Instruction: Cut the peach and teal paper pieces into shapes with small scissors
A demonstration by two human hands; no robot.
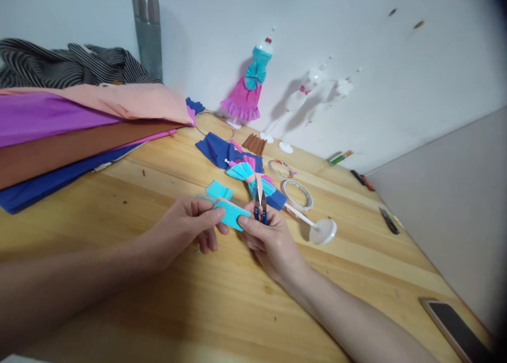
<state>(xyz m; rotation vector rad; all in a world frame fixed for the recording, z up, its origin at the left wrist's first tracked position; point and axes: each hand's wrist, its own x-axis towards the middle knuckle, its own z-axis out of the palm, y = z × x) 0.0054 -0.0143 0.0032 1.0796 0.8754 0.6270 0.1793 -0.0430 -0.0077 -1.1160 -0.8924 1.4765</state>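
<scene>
My left hand (202, 221) pinches the left end of a small folded piece of turquoise crepe paper (230, 214); a peach edge shows along its top. At the other end, the thumb of my right hand (266, 235) presses on the same piece. Scissors (260, 200) with dark blue handles are also held in my right hand, blades pointing up and away. Just beyond lies a small mannequin (301, 214) on its side, dressed in a turquoise and blue paper outfit, its white stand toward the right. Another turquoise paper piece (219, 189) rests on the table behind my left hand.
Crepe paper sheets (79, 125) are stacked at left, near a striped cloth (67, 65) and a bottle (148, 36). A dressed mannequin (255, 80) and bare white ones (303, 91) stand by the wall. Tape rolls (310, 199), a cutter (388, 220) and a phone (455, 328) lie rightward.
</scene>
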